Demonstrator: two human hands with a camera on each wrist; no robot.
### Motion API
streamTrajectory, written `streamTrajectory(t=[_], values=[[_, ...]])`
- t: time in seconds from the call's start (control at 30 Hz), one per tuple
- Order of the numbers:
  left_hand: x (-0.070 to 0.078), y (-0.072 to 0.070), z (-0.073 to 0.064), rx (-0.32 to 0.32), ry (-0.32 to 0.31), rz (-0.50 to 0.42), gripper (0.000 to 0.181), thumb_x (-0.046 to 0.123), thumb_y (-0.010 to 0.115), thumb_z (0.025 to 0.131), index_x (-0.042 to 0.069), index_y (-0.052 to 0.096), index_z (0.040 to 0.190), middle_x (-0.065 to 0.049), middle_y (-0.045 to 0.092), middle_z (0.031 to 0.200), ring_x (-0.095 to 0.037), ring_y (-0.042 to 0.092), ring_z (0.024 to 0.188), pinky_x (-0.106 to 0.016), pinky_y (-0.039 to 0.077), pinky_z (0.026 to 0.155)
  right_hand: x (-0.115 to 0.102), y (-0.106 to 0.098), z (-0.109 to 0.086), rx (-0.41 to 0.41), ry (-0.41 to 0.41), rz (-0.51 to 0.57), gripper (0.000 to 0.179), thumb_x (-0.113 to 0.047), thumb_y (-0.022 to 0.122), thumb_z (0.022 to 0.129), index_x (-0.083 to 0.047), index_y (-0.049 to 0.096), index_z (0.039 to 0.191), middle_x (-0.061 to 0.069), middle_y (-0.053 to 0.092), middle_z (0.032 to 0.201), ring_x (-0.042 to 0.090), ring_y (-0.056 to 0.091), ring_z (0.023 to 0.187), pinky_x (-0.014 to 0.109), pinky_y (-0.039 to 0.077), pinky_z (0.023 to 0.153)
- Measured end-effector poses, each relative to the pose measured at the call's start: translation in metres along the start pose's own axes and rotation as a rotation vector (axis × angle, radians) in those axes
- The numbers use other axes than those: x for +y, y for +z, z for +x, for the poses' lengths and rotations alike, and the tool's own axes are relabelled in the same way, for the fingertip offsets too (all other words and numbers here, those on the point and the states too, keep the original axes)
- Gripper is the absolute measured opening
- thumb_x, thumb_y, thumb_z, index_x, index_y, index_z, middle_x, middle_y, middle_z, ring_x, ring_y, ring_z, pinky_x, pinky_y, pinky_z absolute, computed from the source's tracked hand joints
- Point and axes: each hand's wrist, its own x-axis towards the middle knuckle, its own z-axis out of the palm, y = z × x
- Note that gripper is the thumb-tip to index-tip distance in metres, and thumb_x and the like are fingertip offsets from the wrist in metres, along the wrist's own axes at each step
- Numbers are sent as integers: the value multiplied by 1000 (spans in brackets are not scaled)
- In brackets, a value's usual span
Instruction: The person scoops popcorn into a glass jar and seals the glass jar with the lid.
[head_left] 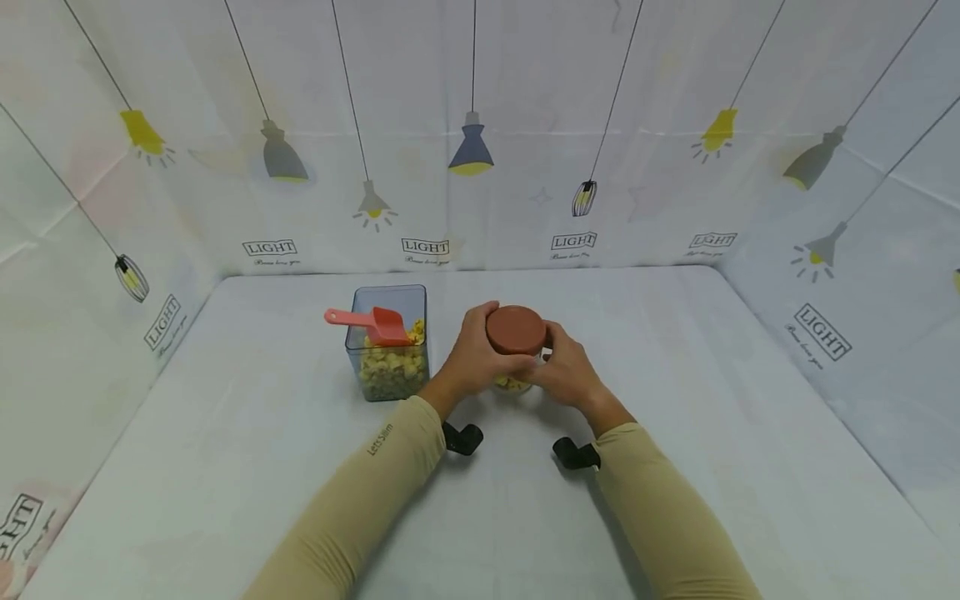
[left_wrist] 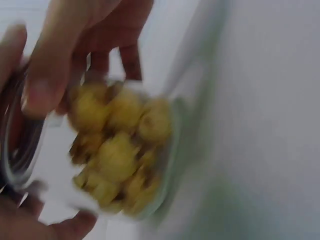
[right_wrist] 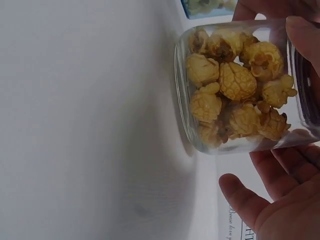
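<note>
Both hands are around a clear jar (right_wrist: 235, 90) of caramel popcorn topped by a round brown lid (head_left: 516, 330). My left hand (head_left: 480, 352) grips the lid from the left, its thumb across the front edge. From the right, my right hand (head_left: 572, 367) holds the lid's side with its fingers; its thumb stands out from the glass in the right wrist view. The jar is upright, its base right at the white table. Popcorn (left_wrist: 117, 150) fills most of the jar, blurred in the left wrist view.
Left of the hands stands a bluish clear bin (head_left: 390, 292), partly filled with popcorn. A red scoop (head_left: 386, 326) lies in it, its handle over the left rim. White cloth printed with lamps (head_left: 472, 150) walls the table (head_left: 225, 450) behind and at both sides.
</note>
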Motion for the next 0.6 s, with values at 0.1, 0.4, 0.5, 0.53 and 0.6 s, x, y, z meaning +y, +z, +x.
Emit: streamTrajectory(t=[0.1, 0.4, 0.5, 0.53, 0.6], values=[[-1, 7, -3, 56, 3, 28, 101, 37, 85, 80, 5, 26, 155, -14, 35, 148, -27, 48, 126, -43, 46, 101, -1, 1, -2, 19, -5, 6, 85, -35, 82, 81, -2, 39, 146, 16, 53, 138, 31, 50, 126, 51, 44, 102], [0, -8, 4, -89, -39, -6, 96, 28, 86, 81, 15, 28, 157, -7, 45, 145, -23, 50, 127, -42, 45, 102, 5, -3, 2, -15, -23, 31, 84, -33, 84, 80, -3, 42, 146, 14, 54, 138, 29, 52, 126, 47, 44, 104], [1, -9, 6, -100, -40, -23, 97, 28, 85, 81, 13, 27, 157, -8, 43, 147, -24, 48, 129, -45, 42, 105, 6, -4, 3, -13, -35, 69, 83, -31, 84, 80, -3, 42, 146, 14, 54, 138, 29, 51, 126, 49, 44, 103], [0, -7, 5, -84, -42, -19, 99, 30, 86, 81, 12, 26, 157, -8, 41, 148, -25, 47, 130, -46, 41, 106, 6, -3, 2, -4, -31, 75, 83, -31, 84, 81, -3, 41, 146, 14, 54, 137, 29, 51, 126, 49, 44, 103], [-1, -2, 2, -30, -40, -11, 101, 32, 86, 81, 9, 25, 157, -10, 38, 149, -25, 45, 131, -47, 40, 107, 5, 0, 1, 16, -27, 78, 82, -31, 83, 82, -1, 40, 145, 15, 53, 137, 29, 50, 126, 50, 44, 102]])
